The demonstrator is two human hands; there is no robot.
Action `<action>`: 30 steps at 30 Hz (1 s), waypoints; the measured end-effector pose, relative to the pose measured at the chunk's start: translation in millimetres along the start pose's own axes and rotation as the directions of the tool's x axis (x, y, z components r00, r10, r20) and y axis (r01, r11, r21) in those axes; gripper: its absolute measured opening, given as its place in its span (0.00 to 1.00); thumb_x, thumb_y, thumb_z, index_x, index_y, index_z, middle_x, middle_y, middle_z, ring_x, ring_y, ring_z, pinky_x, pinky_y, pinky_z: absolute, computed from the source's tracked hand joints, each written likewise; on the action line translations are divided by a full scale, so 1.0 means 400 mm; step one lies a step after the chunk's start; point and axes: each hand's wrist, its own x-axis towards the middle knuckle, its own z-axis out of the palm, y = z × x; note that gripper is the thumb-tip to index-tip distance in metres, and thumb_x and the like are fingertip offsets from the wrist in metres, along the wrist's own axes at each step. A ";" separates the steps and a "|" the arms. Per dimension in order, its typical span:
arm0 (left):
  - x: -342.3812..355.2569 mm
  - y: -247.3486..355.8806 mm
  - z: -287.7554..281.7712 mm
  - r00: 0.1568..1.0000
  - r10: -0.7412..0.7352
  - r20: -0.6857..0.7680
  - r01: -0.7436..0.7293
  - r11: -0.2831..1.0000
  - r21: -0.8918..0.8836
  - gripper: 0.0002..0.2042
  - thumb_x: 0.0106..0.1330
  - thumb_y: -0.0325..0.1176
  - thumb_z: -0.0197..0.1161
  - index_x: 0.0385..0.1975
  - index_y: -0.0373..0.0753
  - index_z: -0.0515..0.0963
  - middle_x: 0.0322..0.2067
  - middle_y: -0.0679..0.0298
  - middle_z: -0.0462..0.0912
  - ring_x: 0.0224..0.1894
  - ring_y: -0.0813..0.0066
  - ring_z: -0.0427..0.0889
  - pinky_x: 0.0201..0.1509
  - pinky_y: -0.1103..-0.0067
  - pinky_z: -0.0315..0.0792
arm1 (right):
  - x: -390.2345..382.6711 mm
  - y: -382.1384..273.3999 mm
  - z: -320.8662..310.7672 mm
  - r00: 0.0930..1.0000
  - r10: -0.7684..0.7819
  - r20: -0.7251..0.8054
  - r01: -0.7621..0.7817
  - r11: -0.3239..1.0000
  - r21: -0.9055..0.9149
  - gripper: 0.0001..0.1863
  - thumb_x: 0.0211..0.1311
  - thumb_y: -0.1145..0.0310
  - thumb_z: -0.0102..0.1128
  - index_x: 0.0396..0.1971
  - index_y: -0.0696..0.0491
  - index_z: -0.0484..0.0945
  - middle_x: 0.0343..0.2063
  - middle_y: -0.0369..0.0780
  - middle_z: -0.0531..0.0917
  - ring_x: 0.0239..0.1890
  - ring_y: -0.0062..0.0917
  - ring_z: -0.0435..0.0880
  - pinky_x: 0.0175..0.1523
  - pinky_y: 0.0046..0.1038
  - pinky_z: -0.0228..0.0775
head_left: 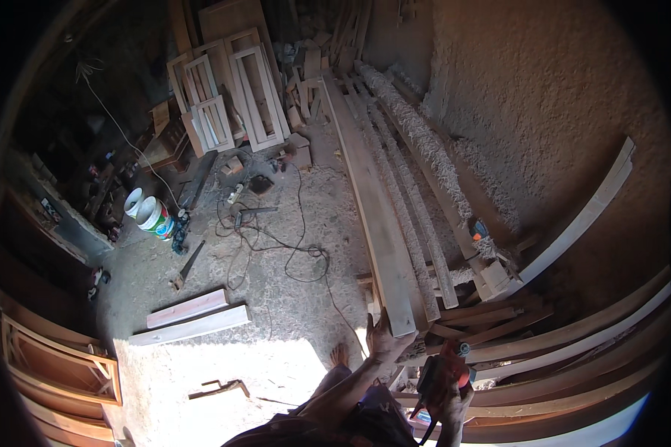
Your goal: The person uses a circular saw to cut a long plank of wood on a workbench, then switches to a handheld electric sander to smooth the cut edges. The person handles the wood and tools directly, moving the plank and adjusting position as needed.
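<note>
A long wooden board (376, 231) runs from the far wood pile toward me, its near end close to my body. My left hand (384, 341) is closed round the side of that near end, with part of the fingers hidden by the wood. To its right, my right hand (452, 402) grips a red and black electric planer (446, 371), held up beside the board and apart from it. The planer's underside does not show.
Shaving-covered beams (417, 149) lie right of the board, along a rough wall (544, 89). Door or window frames (257, 97) lean at the back. Tangled cords (298, 249), a handsaw (190, 264), buckets (155, 216) and two short planks (190, 324) are on the floor.
</note>
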 end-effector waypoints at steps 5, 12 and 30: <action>0.130 0.124 -0.263 0.963 0.166 -0.211 -0.167 0.986 0.016 0.48 0.46 0.50 0.82 0.64 0.29 0.68 0.48 0.53 0.87 0.51 0.54 0.88 0.76 0.43 0.54 | 0.048 0.025 0.012 0.999 -0.026 0.045 0.027 0.999 -0.017 0.20 0.70 0.61 0.67 0.55 0.57 0.80 0.40 0.38 0.88 0.37 0.22 0.87 0.43 0.27 0.82; 0.414 0.410 -0.593 0.837 0.184 -0.516 -0.288 0.949 -0.129 0.47 0.50 0.50 0.80 0.65 0.27 0.68 0.43 0.52 0.88 0.50 0.55 0.89 0.79 0.42 0.43 | 0.094 -0.017 0.059 0.995 -0.017 0.103 0.015 1.000 0.018 0.20 0.69 0.55 0.69 0.45 0.59 0.84 0.23 0.30 0.83 0.24 0.12 0.76 0.29 0.22 0.69; 0.491 0.506 -0.730 0.827 0.094 -0.555 -0.290 0.916 -0.277 0.35 0.50 0.48 0.79 0.56 0.35 0.78 0.34 0.59 0.91 0.42 0.61 0.92 0.82 0.53 0.44 | 0.139 -0.052 0.105 0.985 0.072 0.156 -0.056 0.993 -0.103 0.13 0.68 0.62 0.70 0.40 0.55 0.80 0.16 0.30 0.77 0.13 0.14 0.73 0.18 0.22 0.63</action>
